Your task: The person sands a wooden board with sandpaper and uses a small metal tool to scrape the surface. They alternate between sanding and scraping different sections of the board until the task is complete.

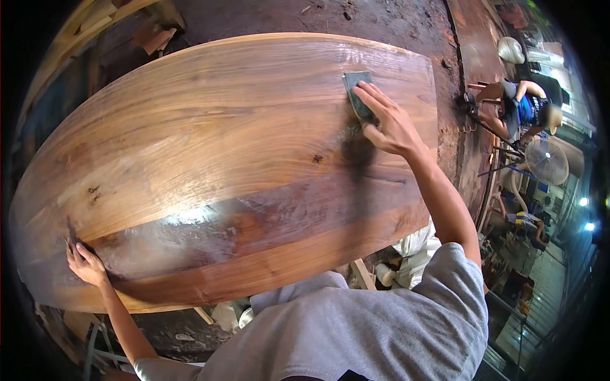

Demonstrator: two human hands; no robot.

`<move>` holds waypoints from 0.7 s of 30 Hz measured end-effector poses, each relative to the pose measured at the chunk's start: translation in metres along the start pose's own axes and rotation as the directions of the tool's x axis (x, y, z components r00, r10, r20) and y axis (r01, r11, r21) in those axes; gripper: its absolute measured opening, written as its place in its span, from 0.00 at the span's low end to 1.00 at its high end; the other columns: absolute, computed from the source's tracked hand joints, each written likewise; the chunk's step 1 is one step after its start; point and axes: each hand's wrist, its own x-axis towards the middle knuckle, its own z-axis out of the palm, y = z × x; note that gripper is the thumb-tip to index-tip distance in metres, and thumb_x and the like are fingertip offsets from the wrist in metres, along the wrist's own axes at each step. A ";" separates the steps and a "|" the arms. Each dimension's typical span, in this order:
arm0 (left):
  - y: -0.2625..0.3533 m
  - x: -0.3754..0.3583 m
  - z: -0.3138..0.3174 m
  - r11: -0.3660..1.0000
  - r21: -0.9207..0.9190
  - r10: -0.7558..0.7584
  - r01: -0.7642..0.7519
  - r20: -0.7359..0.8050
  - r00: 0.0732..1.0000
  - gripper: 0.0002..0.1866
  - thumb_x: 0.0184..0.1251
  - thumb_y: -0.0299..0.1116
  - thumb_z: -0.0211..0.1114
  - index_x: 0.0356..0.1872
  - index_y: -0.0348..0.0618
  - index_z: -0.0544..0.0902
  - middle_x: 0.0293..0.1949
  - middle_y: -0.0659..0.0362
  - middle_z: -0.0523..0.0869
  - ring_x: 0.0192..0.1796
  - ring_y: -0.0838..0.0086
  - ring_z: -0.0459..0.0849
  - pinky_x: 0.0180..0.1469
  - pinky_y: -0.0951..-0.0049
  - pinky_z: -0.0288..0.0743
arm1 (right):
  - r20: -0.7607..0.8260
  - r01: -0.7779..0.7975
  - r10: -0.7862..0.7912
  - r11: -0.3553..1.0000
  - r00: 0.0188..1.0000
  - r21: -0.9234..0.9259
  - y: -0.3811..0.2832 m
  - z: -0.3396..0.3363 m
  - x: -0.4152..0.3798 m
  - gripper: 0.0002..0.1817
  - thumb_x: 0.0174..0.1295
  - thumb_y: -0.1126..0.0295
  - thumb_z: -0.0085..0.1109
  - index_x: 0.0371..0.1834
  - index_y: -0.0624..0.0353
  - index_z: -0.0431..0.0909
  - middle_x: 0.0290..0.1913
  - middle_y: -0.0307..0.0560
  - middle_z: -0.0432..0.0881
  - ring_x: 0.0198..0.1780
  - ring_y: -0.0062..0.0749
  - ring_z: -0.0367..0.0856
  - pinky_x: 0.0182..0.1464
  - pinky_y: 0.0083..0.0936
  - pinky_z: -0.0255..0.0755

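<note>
A big wooden tabletop (210, 152) with a glossy brown finish fills the view. My right hand (387, 124) presses a dark grey sanding pad (357, 92) flat on the board's far right part, fingers spread over it. A dull dark smear runs below the pad. My left hand (86, 263) rests on the board's near left edge, fingers curled over the rim, holding nothing loose.
A person (518, 108) in a dark top crouches on the floor at the right, beside a standing fan (548, 160). Another person (524, 222) sits lower right. Wood offcuts (152, 35) lie beyond the board's far left. Dirty floor surrounds the board.
</note>
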 end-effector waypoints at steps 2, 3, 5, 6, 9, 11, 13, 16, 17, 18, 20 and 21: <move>-0.001 -0.001 0.000 1.000 0.007 -0.013 0.013 0.001 1.000 0.23 0.85 0.47 0.54 0.68 0.47 0.84 0.69 0.49 0.83 0.67 0.50 0.80 0.69 0.56 0.71 | -0.018 0.058 -0.058 0.998 0.998 0.019 0.014 0.004 0.001 0.47 0.60 0.45 0.69 0.81 0.55 0.67 0.81 0.57 0.67 0.81 0.54 0.64 0.80 0.43 0.63; 0.000 -0.002 0.000 1.000 0.006 -0.019 0.019 0.006 1.000 0.23 0.85 0.47 0.53 0.68 0.47 0.84 0.69 0.49 0.82 0.67 0.50 0.80 0.69 0.56 0.71 | -0.016 0.062 -0.062 0.998 0.998 0.019 0.014 0.005 0.001 0.47 0.60 0.45 0.69 0.81 0.55 0.67 0.81 0.57 0.67 0.81 0.54 0.64 0.80 0.43 0.63; -0.001 0.000 0.001 1.000 -0.004 -0.018 0.018 0.007 1.000 0.23 0.85 0.47 0.53 0.68 0.47 0.84 0.69 0.49 0.82 0.67 0.50 0.80 0.69 0.56 0.71 | -0.071 0.123 -0.137 0.977 0.988 -0.177 0.004 0.006 -0.004 0.47 0.60 0.43 0.69 0.80 0.57 0.68 0.80 0.57 0.69 0.80 0.53 0.66 0.80 0.43 0.65; -0.001 -0.001 0.000 1.000 -0.015 -0.014 0.014 0.011 1.000 0.23 0.85 0.47 0.53 0.68 0.47 0.84 0.69 0.49 0.82 0.67 0.50 0.80 0.69 0.56 0.70 | -0.096 0.131 -0.149 0.977 0.984 -0.171 -0.001 0.005 -0.005 0.48 0.60 0.42 0.69 0.79 0.57 0.68 0.80 0.57 0.69 0.80 0.53 0.66 0.79 0.42 0.65; 0.001 0.001 -0.001 1.000 -0.017 0.006 -0.006 0.015 1.000 0.23 0.85 0.46 0.54 0.68 0.47 0.84 0.69 0.48 0.82 0.67 0.50 0.80 0.69 0.55 0.70 | -0.061 0.093 -0.100 0.990 0.993 -0.104 -0.004 0.001 -0.006 0.47 0.59 0.46 0.71 0.79 0.56 0.68 0.79 0.57 0.69 0.80 0.52 0.66 0.79 0.42 0.66; 0.001 0.000 0.000 1.000 -0.009 0.000 0.000 0.006 1.000 0.23 0.85 0.46 0.54 0.69 0.46 0.84 0.69 0.47 0.82 0.67 0.50 0.80 0.69 0.55 0.70 | -0.012 0.049 -0.050 0.996 0.999 -0.070 -0.009 -0.012 -0.003 0.45 0.58 0.51 0.70 0.79 0.56 0.68 0.79 0.57 0.70 0.80 0.53 0.67 0.79 0.42 0.66; -0.001 -0.002 0.002 1.000 0.002 -0.006 0.006 -0.004 1.000 0.23 0.85 0.46 0.54 0.69 0.46 0.83 0.69 0.47 0.82 0.67 0.49 0.80 0.69 0.55 0.70 | 0.038 0.003 -0.002 0.999 0.999 -0.036 -0.009 -0.014 -0.002 0.44 0.58 0.55 0.70 0.79 0.55 0.69 0.79 0.57 0.70 0.80 0.53 0.67 0.78 0.42 0.67; -0.004 -0.002 0.004 0.999 0.036 -0.010 0.010 0.010 1.000 0.22 0.85 0.44 0.54 0.69 0.48 0.83 0.69 0.50 0.82 0.69 0.52 0.80 0.69 0.56 0.70 | 0.008 0.063 -0.063 0.995 0.998 -0.075 0.001 -0.009 -0.003 0.42 0.55 0.63 0.67 0.79 0.55 0.70 0.79 0.57 0.71 0.78 0.53 0.70 0.77 0.43 0.68; -0.004 -0.002 0.003 1.000 0.021 -0.011 0.010 0.007 1.000 0.22 0.85 0.45 0.54 0.69 0.48 0.83 0.69 0.50 0.82 0.68 0.52 0.80 0.69 0.56 0.70 | -0.013 0.097 -0.098 0.992 0.995 -0.080 0.005 -0.008 -0.003 0.41 0.56 0.65 0.66 0.78 0.56 0.70 0.78 0.58 0.71 0.77 0.54 0.71 0.77 0.43 0.69; -0.003 -0.002 0.003 1.000 0.005 -0.011 0.011 0.005 1.000 0.22 0.85 0.45 0.54 0.70 0.49 0.83 0.69 0.50 0.82 0.68 0.52 0.80 0.69 0.56 0.70 | -0.034 0.129 -0.133 0.988 0.991 -0.086 0.008 -0.007 -0.003 0.40 0.56 0.66 0.64 0.77 0.58 0.70 0.77 0.59 0.72 0.76 0.55 0.72 0.76 0.44 0.70; -0.001 -0.002 0.001 1.000 -0.002 -0.008 0.008 0.002 1.000 0.22 0.85 0.45 0.54 0.69 0.48 0.84 0.69 0.50 0.82 0.68 0.52 0.80 0.69 0.56 0.70 | -0.073 0.165 -0.175 0.978 0.982 -0.129 0.016 0.005 -0.001 0.39 0.58 0.66 0.63 0.77 0.60 0.70 0.78 0.60 0.70 0.77 0.56 0.70 0.77 0.44 0.68; 0.000 -0.001 0.000 1.000 -0.012 -0.003 0.003 0.002 1.000 0.22 0.85 0.45 0.54 0.69 0.48 0.84 0.69 0.50 0.82 0.68 0.52 0.80 0.69 0.56 0.70 | -0.110 0.195 -0.215 0.966 0.970 -0.173 0.017 0.009 0.001 0.38 0.60 0.65 0.61 0.77 0.62 0.70 0.79 0.61 0.69 0.78 0.58 0.69 0.78 0.44 0.67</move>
